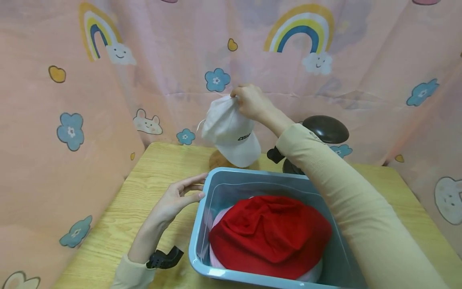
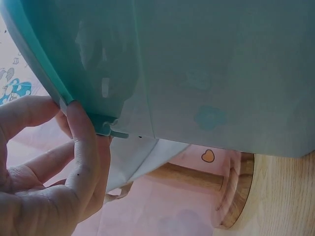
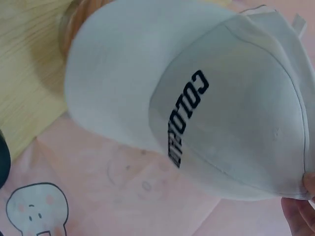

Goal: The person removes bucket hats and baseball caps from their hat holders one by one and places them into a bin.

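My right hand [image 1: 252,102] pinches the top of a white baseball cap [image 1: 231,128], its brim hanging down and dark lettering [image 3: 187,115] across the front. Behind the brim shows the round base [image 1: 217,159] of a wooden stand, whose post [image 2: 192,176] runs up toward the cap in the left wrist view. My left hand [image 1: 180,196] grips the rim of a blue plastic bin [image 1: 197,241] at its far left corner, fingers bent over the edge [image 2: 81,123]. Inside the bin a red hat [image 1: 270,237] lies on top of pink and pale fabric [image 1: 215,257].
A dark, rounded object [image 1: 326,129] stands behind my right forearm, with a dark base [image 1: 292,166] below it, partly hidden by the sleeve. The wooden table [image 1: 144,192] meets a pink patterned curtain [image 1: 180,60] at the back and sides.
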`<state>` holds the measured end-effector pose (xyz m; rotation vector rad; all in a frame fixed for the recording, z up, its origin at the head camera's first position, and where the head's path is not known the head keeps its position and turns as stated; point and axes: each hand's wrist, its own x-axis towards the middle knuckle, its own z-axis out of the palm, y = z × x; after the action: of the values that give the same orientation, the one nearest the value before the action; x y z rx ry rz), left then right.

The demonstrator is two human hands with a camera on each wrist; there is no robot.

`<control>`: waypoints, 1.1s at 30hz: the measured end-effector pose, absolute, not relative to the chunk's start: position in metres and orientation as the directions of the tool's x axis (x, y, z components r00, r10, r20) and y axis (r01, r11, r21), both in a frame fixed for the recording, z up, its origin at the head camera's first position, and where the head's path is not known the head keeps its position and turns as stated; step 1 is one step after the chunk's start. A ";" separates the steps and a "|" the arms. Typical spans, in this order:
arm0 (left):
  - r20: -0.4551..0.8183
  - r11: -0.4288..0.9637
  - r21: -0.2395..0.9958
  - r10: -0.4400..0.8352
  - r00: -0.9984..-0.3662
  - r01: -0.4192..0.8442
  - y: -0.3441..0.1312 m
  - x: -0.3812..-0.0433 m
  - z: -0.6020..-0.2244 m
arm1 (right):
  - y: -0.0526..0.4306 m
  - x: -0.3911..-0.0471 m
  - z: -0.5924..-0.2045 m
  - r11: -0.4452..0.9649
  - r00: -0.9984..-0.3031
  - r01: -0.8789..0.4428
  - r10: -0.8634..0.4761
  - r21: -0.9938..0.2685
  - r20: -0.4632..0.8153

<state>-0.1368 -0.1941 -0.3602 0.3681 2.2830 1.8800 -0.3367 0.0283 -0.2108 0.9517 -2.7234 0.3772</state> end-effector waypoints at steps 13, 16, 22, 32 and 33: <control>0.033 0.166 0.982 0.299 -0.954 0.086 -0.193 -0.137 -0.360 | 0.027 -0.338 -0.201 0.744 -0.744 -0.645 -0.561 -0.173 0.362; 0.037 0.166 0.982 0.302 -0.953 0.090 -0.194 -0.137 -0.360 | 0.024 -0.337 -0.196 0.737 -0.733 -0.656 -0.569 -0.163 0.374; 0.045 0.170 0.980 0.309 -0.950 0.102 -0.196 -0.136 -0.361 | 0.025 -0.329 -0.187 0.720 -0.709 -0.680 -0.597 -0.138 0.376; 0.046 0.179 0.978 0.312 -0.949 0.106 -0.195 -0.137 -0.359 | 0.048 -0.306 -0.181 0.682 -0.650 -0.718 -0.587 -0.139 0.482; 0.046 0.175 0.979 0.312 -0.949 0.105 -0.195 -0.137 -0.359 | 0.050 -0.303 -0.179 0.681 -0.645 -0.719 -0.582 -0.137 0.495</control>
<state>-0.1366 -0.1949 -0.3590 0.4093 2.2761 1.8739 -0.3029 0.0502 -0.1791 1.0130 -2.4796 0.4528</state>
